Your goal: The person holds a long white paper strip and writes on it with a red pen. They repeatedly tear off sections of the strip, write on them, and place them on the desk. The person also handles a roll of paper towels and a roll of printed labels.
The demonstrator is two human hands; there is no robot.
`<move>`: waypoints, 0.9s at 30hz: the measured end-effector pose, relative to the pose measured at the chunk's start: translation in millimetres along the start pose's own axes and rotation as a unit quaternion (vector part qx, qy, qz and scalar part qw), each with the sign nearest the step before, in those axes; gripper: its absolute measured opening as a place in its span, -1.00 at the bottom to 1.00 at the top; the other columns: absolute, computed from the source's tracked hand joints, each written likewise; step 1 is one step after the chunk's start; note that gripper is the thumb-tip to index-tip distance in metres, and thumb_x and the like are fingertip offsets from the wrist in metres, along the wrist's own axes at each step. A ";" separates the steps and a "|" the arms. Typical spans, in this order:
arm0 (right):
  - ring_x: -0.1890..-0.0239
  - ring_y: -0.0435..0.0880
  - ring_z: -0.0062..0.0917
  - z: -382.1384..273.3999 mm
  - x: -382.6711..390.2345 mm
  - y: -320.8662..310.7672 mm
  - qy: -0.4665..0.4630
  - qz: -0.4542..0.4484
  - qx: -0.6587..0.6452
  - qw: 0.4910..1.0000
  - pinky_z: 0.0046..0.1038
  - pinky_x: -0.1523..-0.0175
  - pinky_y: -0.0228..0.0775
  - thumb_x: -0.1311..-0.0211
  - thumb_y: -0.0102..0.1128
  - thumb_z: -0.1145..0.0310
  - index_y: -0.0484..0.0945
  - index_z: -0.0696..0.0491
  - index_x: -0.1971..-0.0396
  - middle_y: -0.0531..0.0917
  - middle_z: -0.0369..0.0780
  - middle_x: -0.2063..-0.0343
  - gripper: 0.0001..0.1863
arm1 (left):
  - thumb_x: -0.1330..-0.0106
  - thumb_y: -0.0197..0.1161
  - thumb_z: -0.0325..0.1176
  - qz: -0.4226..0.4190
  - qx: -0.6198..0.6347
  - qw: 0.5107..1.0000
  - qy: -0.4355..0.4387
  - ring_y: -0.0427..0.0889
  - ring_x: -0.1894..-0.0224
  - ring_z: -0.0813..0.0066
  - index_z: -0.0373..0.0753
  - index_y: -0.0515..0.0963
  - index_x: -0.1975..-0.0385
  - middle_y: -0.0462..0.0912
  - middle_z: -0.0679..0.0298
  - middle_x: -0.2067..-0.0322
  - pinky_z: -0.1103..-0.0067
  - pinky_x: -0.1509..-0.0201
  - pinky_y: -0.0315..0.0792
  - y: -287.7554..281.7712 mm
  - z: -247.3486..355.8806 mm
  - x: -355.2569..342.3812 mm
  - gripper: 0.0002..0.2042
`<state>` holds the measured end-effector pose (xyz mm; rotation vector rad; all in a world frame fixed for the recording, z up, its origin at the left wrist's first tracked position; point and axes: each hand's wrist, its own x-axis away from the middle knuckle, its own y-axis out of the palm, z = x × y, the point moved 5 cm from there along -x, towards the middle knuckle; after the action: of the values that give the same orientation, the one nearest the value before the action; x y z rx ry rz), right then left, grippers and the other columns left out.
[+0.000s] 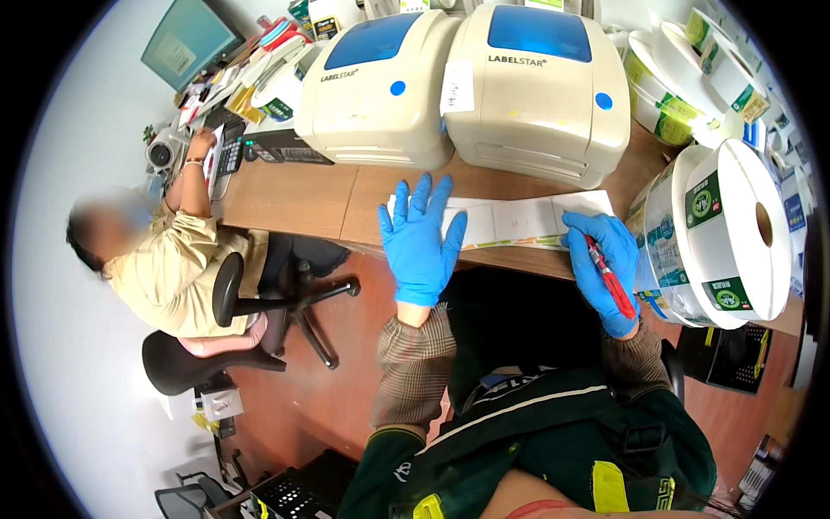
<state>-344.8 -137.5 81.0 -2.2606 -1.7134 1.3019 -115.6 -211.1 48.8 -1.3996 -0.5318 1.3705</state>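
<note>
A white strip of labels with a green and orange lower edge lies along the front of the wooden desk. My left hand, in a blue glove, rests on its left end with the fingers spread flat. At the strip's right end my right hand, gloved the same way, is closed round a red pen. The pen's lower tip is hidden by the fingers. Faint reddish marks show on the middle of the strip.
Two beige label printers with blue windows stand just behind the strip. Large label rolls sit at the right, with more behind. On the left a co-worker in a yellowish shirt sits on an office chair by a keyboard and monitor.
</note>
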 end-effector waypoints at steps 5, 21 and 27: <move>0.48 0.56 -0.33 -45.3 -11.2 28.2 -0.065 -0.024 -0.081 0.994 -0.42 0.35 0.39 -0.02 0.25 0.57 0.57 0.06 0.18 0.58 -0.19 0.49 -0.70 | -0.25 0.12 -0.08 0.009 0.003 1.000 -0.002 0.22 -0.29 0.03 0.08 0.40 -0.19 0.38 0.21 -0.21 0.10 -0.36 -0.08 -4.2 -1.0 -1.9 -0.53; 0.26 0.68 -0.35 -11.9 -14.9 100.8 0.069 -0.074 -0.202 0.974 -0.47 0.12 0.50 -0.16 0.21 0.49 0.56 0.11 0.14 0.66 -0.08 0.28 -0.76 | -0.24 0.07 -0.23 0.069 0.026 0.997 -0.020 0.32 -0.24 0.11 0.03 0.49 -0.10 0.49 0.22 -0.11 0.26 -0.34 -0.01 -0.7 -4.3 -0.5 -0.61; 0.24 0.68 -0.41 -6.2 -11.3 101.4 0.144 -0.063 -0.240 0.958 -0.49 0.12 0.50 -0.20 0.16 0.51 0.56 0.14 0.13 0.67 -0.10 0.27 -0.78 | -0.25 0.05 -0.23 0.070 0.021 0.997 -0.021 0.32 -0.24 0.11 0.00 0.49 -0.09 0.49 0.22 -0.11 0.25 -0.35 -0.01 -0.3 -4.8 -0.2 -0.62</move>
<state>-261.8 -184.1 43.8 -2.3554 -2.1874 0.5325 -111.1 -213.0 48.2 -1.3983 -0.4362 1.5179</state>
